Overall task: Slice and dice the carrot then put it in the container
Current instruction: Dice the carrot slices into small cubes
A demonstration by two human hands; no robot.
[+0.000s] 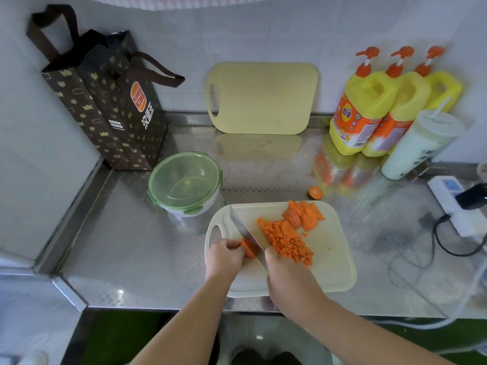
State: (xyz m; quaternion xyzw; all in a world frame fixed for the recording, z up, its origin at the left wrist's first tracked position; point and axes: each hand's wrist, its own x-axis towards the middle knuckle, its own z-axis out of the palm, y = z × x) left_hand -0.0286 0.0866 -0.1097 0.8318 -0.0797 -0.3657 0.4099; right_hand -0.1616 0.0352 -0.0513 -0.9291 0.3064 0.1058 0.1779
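On a cream cutting board (329, 262) my left hand (224, 256) holds a small stack of carrot slices (249, 249) with curled fingers. My right hand (286, 277) grips the handle of a cleaver (243, 229), whose blade stands against the right side of that stack. A heap of diced carrot (286, 242) lies just right of the blade. Uncut carrot slices (303, 214) sit at the board's far edge. A round container with a green lid (184, 181) on it stands left of the board.
A carrot end (315, 192) lies on the steel counter (131, 246) behind the board. A second board (263, 97) leans on the wall. A paper bag (105, 101) stands back left; three detergent bottles (369, 111), a cup (419, 146) and a power strip (458, 206) on the right.
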